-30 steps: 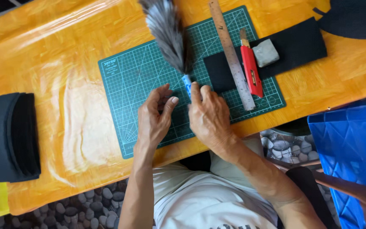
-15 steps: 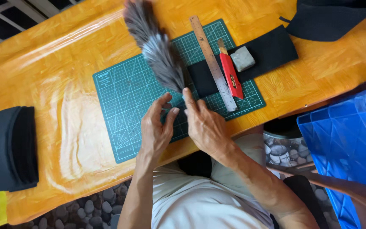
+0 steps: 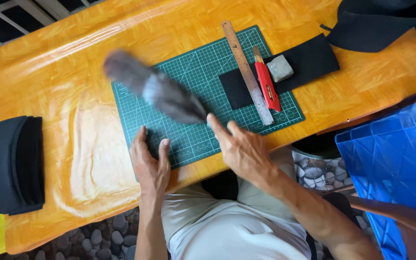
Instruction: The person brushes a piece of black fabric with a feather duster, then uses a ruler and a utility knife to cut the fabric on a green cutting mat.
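Observation:
My right hand (image 3: 239,147) grips the handle of a grey feather duster (image 3: 157,89), whose blurred plume lies tilted over the left part of the green cutting mat (image 3: 193,72). My left hand (image 3: 150,163) rests flat on the mat's near left corner, fingers slightly apart, holding nothing. On the mat's right side lie a metal ruler (image 3: 246,70), a red utility knife (image 3: 267,85) and a small grey block (image 3: 280,68), all on a black strip of felt (image 3: 309,60).
The mat sits on an orange wooden table (image 3: 63,96). A stack of black felt pieces (image 3: 8,163) lies at the left edge, more black material (image 3: 371,24) at the top right. A blue plastic crate (image 3: 391,163) stands to the right of my lap.
The duster has swung leftward from upright above the mat to lying across its left half. My left hand slid down to the mat's near edge, and the view shifted.

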